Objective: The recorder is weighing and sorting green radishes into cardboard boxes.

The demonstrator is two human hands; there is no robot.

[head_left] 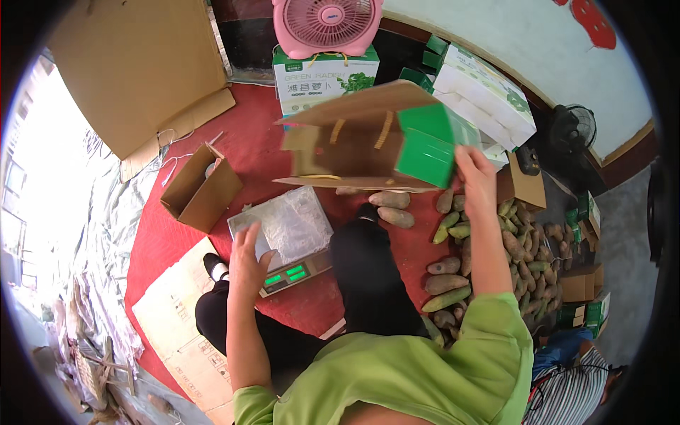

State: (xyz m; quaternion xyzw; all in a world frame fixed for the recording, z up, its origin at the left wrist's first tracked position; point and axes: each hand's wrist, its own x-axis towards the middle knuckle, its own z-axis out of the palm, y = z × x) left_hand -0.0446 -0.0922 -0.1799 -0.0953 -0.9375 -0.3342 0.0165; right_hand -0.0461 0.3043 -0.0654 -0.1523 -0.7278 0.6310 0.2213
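My right hand [474, 173] grips the green end of a cardboard carton [358, 152], holding it up in the air on its side. The carton's brown inside faces me, with green flaps at the held end and yellow cord along its walls; the thumb side of the grip is partly hidden. My left hand [248, 255] is raised over the left edge of a digital scale [283, 278], fingers apart and holding nothing. A crumpled clear plastic sheet [297, 227] covers the scale's pan, and its green display is lit. Beyond the scale lie a few long radishes [391, 200] on the red mat.
A heap of green radishes [528, 262] spreads at my right. An open brown box [202, 188] stands at the left, near a flat cardboard sheet [180, 319]. A pink fan [329, 25] rests on a white-green carton [319, 88]. Another person's striped clothing [570, 393] shows at lower right.
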